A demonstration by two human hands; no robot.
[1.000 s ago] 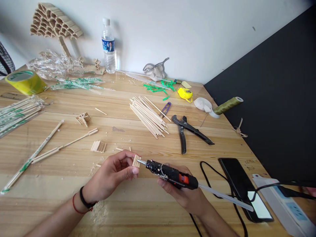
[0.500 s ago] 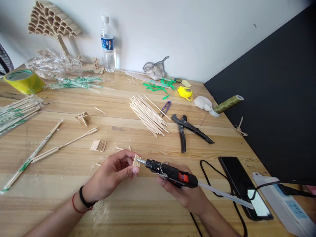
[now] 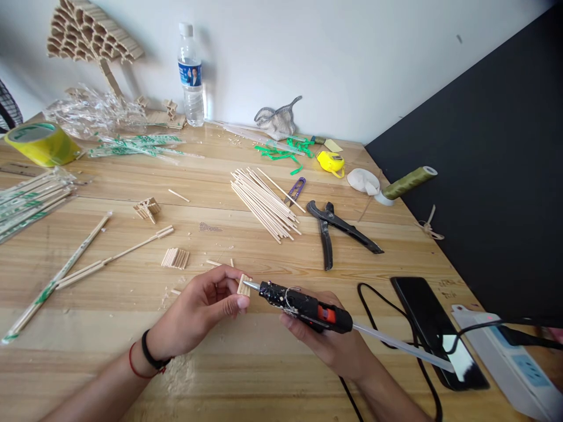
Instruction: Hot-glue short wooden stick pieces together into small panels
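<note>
The glue gun (image 3: 295, 306) is black and red, the sticks (image 3: 242, 288) pale tan.

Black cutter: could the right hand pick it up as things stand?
Probably not: the right hand is full with the glue gun, though nothing seems to lie across the black cutter.

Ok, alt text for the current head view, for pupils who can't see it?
The right hand holds a black glue gun, its nozzle at short wooden sticks pinched in the left hand. Longer sticks, black cutters and a phone lie on the wooden table.
</note>
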